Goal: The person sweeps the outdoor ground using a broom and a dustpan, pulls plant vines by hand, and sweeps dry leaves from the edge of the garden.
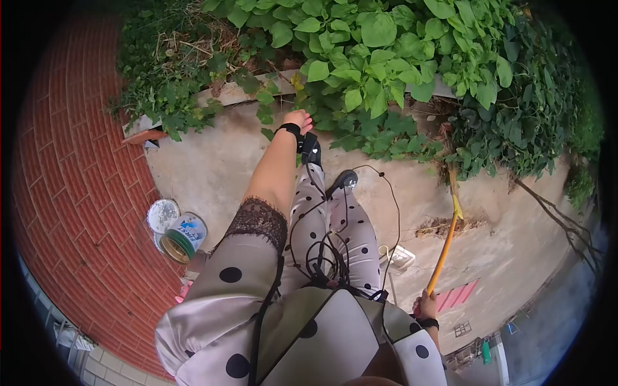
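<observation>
Head view: right hand (426, 306) grips a yellow pole (443, 254) angled toward leafy plants (380, 48); left hand (298, 119), fingers curled (around anything, I cannot tell), near those plants.

Wall (77, 193): red brick with pale joints, on your left.
Ground (212, 154): pale, stained concrete, spreading ahead of you and to your right.
Kerb (235, 93): pale edging, partly hidden, on your far side.
Tiles (109, 367): pale, at your near left.
Branches (560, 225): bare and thin, on your right.
Light: soft, even daylight around you.
</observation>
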Demonstrator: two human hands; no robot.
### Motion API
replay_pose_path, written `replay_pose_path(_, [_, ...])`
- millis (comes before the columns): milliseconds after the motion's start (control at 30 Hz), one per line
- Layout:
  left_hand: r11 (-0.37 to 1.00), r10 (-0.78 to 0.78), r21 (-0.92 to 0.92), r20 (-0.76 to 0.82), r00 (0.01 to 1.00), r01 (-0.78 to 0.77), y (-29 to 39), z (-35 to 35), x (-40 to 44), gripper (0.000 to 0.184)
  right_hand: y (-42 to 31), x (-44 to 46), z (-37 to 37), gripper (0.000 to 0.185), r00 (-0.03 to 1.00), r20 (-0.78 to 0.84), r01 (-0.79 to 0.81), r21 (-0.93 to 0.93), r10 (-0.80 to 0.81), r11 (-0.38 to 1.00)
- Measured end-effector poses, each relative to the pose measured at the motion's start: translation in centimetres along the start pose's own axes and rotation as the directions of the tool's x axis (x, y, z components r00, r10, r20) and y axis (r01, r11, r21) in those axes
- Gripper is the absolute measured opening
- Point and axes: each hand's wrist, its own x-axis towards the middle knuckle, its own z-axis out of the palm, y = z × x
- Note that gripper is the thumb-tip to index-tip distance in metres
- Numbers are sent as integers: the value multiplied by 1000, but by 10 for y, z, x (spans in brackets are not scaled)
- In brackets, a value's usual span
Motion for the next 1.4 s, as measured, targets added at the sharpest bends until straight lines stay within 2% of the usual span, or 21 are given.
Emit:
replay_pose_path(33, [999,-40,6,-28,999,40,1,5,29,35,5,0,15,8,1000,-13,-25,-4,25,1000])
replay_pose_path(67, [936,125,322,75,989,-143,-20,-11,109,36,9,4,26,8,993,53,-109,67,105,992])
replay_pose_path(167, [953,17,303,-57,998,1,-12,6,166,36,21,32,44,9,921,259,-358,265,291,895])
replay_pose_path(267, [844,-97,525,-46,994,107,-6,13,215,35,39,26,90,6,905,188,-426,391,382,816])
replay_pose_path(433, [978,123,205,-397,910,-43,-20,34,225,51,54,24,111,19,949,79,-314,320,305,894])
replay_pose_path(500, [982,168,145,-372,913,-121,-24,18,246,55,51,26,107,19,954,103,-298,314,280,901])
replay_pose_path(567, [759,491,516,-53,870,-397,-25,-1,287,49,56,24,100,19,953,129,-302,305,275,903])
replay_pose_path(600, [633,569,590,84,818,-501,-18,7,279,47,53,22,101,18,951,145,-305,310,272,901])
replay_pose_path(667, [923,185,331,71,980,-199,-6,8,252,35,62,26,99,18,957,169,-279,337,234,899])
replay_pose_path(733, [952,283,117,24,959,-284,-12,11,215,25,74,32,95,21,959,193,-268,387,207,882])
replay_pose_path(767, [941,303,169,-35,952,-293,-12,8,200,24,77,34,94,21,959,199,-269,399,204,877])
replay_pose_path(833, [952,223,-174,-163,961,-250,-16,-4,180,21,81,35,91,21,964,163,-259,391,211,883])
replay_pose_path(900, [978,201,47,58,978,-204,4,-43,160,18,84,37,85,20,966,200,-234,404,164,885])
replay_pose_path(967, [945,271,183,23,962,-270,26,-55,124,16,95,47,72,13,963,239,-215,420,120,882])
replay_pose_path(1033, [980,197,-9,-42,980,-197,50,-45,66,17,91,42,65,20,966,235,-202,425,108,882])
replay_pose_path(1100, [880,231,418,39,972,-226,89,-99,116,22,105,50,53,21,967,246,-175,430,72,886])
replay_pose_path(1133, [873,307,403,-22,951,-272,91,-84,76,23,109,50,47,23,969,241,-160,429,58,889])
replay_pose_path(1233, [935,155,283,220,963,-215,104,-75,13,22,122,47,33,26,977,211,-129,431,39,893])
replay_pose_path(1300, [909,135,365,203,970,-203,117,-86,21,24,133,40,31,26,981,189,-112,404,38,908])
replay_pose_path(1367, [938,248,191,208,946,-288,123,-102,43,31,148,33,34,26,982,188,-94,413,16,906])
replay_pose_path(1400, [970,23,230,234,972,-78,105,-65,-59,34,157,35,33,25,983,184,-81,396,7,915])
